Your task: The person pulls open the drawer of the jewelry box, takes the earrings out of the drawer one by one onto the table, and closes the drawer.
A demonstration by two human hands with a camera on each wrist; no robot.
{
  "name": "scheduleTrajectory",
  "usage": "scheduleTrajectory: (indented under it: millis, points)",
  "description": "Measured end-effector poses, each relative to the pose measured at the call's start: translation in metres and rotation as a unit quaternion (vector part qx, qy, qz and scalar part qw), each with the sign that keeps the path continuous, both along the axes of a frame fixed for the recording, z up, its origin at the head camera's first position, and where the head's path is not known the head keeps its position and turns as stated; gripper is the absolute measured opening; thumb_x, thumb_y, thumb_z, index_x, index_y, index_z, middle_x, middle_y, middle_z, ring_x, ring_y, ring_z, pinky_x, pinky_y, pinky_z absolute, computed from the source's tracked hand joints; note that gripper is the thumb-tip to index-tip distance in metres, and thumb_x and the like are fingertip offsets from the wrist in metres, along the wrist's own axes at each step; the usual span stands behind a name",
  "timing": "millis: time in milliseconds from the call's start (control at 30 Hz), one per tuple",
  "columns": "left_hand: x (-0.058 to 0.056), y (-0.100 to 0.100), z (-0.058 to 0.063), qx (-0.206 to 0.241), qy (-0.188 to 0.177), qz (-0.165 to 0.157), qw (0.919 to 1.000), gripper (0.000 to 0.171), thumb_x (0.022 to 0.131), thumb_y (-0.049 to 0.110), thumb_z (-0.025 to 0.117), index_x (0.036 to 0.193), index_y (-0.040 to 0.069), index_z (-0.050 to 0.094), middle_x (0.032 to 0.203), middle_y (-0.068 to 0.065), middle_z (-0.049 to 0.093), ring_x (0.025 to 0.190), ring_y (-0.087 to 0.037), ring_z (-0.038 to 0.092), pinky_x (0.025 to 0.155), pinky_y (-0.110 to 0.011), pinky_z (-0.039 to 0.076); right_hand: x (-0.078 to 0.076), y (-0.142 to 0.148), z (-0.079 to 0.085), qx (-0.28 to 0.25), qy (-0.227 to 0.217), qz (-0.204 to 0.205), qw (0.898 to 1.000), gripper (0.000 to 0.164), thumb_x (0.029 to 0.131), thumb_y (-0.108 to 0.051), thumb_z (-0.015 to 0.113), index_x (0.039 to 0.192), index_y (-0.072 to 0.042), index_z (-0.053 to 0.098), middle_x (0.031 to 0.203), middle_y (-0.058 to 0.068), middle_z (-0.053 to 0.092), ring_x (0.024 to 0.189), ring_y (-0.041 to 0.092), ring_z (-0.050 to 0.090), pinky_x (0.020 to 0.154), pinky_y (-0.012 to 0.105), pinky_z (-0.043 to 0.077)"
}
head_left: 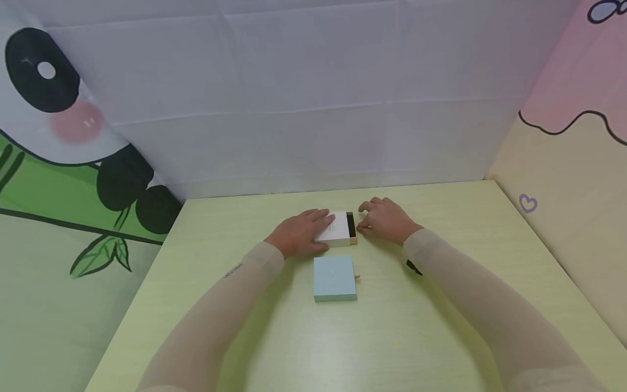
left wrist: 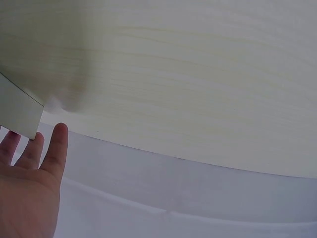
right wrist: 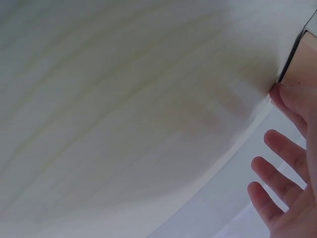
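Note:
A white drawer-style box (head_left: 334, 231) lies on the table, its inner drawer (head_left: 351, 228) partly out on the right and dark inside. My left hand (head_left: 302, 231) holds the white outer part, fingers over the top and far side, thumb along the near side. In the left wrist view, a corner of the box (left wrist: 20, 110) touches those fingers. At the drawer's right end, my right hand (head_left: 387, 220) pinches with thumb and index finger; the exact spot between the tips is hidden. Its other fingers stand apart from the drawer front (right wrist: 302, 62) in the right wrist view.
Nearer to me lies a light blue box (head_left: 335, 279) with a small orange tab (head_left: 357, 277) on its right side. The pale wooden table (head_left: 416, 337) ends at a white cloth backdrop (head_left: 313, 109); printed cloths hang left and right.

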State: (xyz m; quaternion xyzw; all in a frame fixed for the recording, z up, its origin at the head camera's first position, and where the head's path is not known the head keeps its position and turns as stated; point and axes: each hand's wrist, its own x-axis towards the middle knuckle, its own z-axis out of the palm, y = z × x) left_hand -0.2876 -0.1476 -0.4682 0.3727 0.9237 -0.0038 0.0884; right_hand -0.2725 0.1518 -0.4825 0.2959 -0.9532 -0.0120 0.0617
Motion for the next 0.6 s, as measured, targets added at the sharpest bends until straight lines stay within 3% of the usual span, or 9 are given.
scheduleTrajectory:
  millis: [600]
  points:
    - [-0.0017, -0.0003, -0.0002, -0.004, 0.006, -0.007, 1.0000, 0.089, 0.115, 0.056, 0.071, 0.189, 0.023, 0.033, 0.197, -0.006, 0.036, 0.183, -0.033, 0.037, 0.144, -0.055, 0.045, 0.0020, 0.0004, -0.0003, -0.011, 0.007, 0.004, 1.000, 0.020, 0.111, -0.037, 0.085, 0.112, -0.021, 0.098, 0.138, 0.009, 0.086, 0.130, 0.035, 0.078, 0.109, 0.054, 0.068]
